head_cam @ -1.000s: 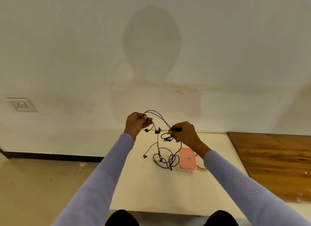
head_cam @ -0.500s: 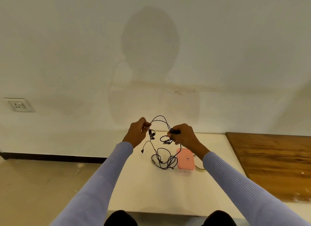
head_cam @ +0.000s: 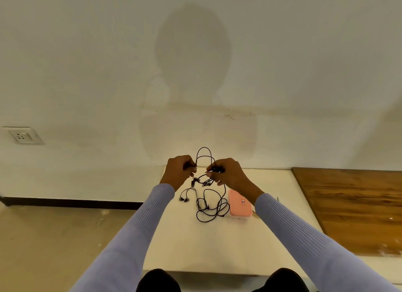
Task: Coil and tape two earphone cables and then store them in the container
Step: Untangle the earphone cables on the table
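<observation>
Both hands hold a black earphone cable [head_cam: 205, 155] up over the far part of the white table [head_cam: 189, 244]. My left hand [head_cam: 178, 172] pinches one end of a loop and my right hand [head_cam: 226, 172] pinches the other, with the loop arching up between them. More black cable [head_cam: 212, 209] hangs down and lies tangled on the table below the hands, and two earbuds [head_cam: 183, 199] rest at its left. A pink container [head_cam: 240, 205] with its lid on lies just right of the tangle. I cannot tell the two cables apart.
A wooden surface [head_cam: 352, 209] adjoins the table on the right. A white wall stands right behind the table, with a socket [head_cam: 21, 136] at far left. The tan floor [head_cam: 54, 237] lies to the left. My knees [head_cam: 158, 279] show at the table's near edge.
My two hands have come closer together, so the cable loop between them now stands taller and narrower. The earbuds have dropped lower, onto the table.
</observation>
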